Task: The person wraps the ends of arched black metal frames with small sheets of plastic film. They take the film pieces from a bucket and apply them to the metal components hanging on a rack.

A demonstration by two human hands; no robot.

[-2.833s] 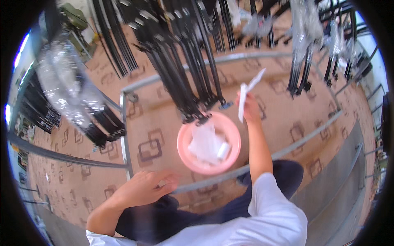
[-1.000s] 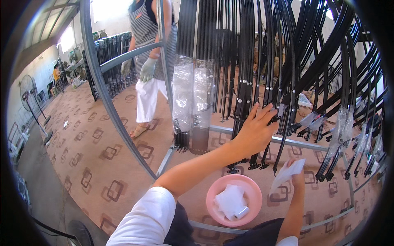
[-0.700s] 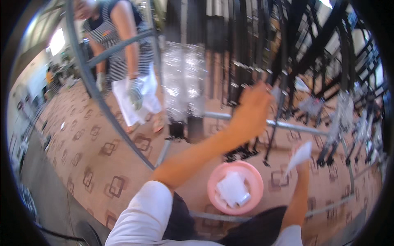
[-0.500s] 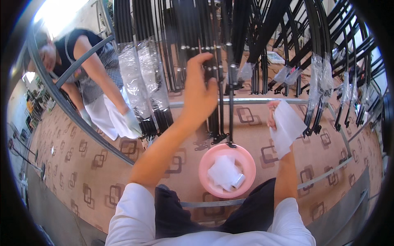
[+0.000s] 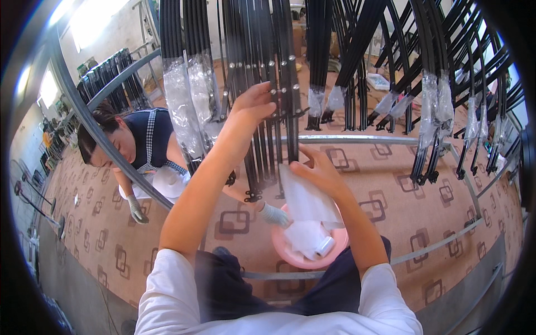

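A bunch of long black metal bars with shiny rivets hangs in front of me. My left hand is on the bars at mid-height, thumb and fingers curled about them; the fingertips are partly hidden. My right hand, at the lower part of the bunch, pinches a thin translucent white plastic bag against the bar ends. The bag hangs down over a pink basin. In the basin are more white bags and a small clear roll.
A co-worker leans in at the left, one gloved hand at the basin's rim. Bars with clear wrapping hang at left, more wrapped bars at right. A grey metal frame surrounds my place above the patterned floor.
My right hand has brought the white bag from the right to the bars' lower ends. My left hand has shifted slightly left and down. The co-worker has bent lower, reaching to the basin.
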